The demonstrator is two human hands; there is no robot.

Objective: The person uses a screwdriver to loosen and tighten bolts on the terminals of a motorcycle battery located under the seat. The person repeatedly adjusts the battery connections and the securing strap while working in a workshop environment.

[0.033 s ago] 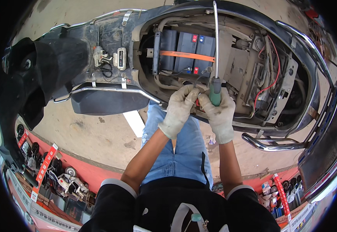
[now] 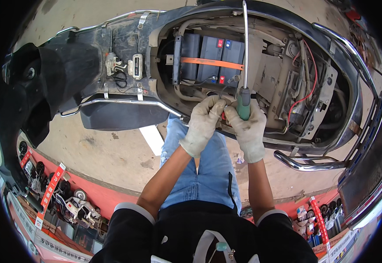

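Wrapped tight around the green handle of a long screwdriver (image 2: pixel 245 61) was the right hand (image 2: pixel 247 127), in a dirty white glove. The metal shaft of the screwdriver stood straight up from the fist, past the battery and the scooter's rim, almost to the top of the picture. The left hand (image 2: pixel 204 122), in the same kind of glove, was curled shut too, right against the right hand. Its fingers pinched something small and red; I could not tell what it was. Both hands sat at the near edge of the open scooter body (image 2: pixel 112 39), just in front of the black battery (image 2: pixel 210 57).

An orange strap (image 2: pixel 208 62) ran across the battery. Small red and blue squares sat on its top, and another red one sat on its front. Red wires (image 2: pixel 305 94) looped to the right of the battery. A shiny chrome rail (image 2: pixel 305 163) curved under the scooter's right end.

Low on the left, a long red and white sign (image 2: pixel 50 188) leaned by shelves of small parts. Low on the right stood a thinner red and white strip (image 2: pixel 318 223) next to packages.
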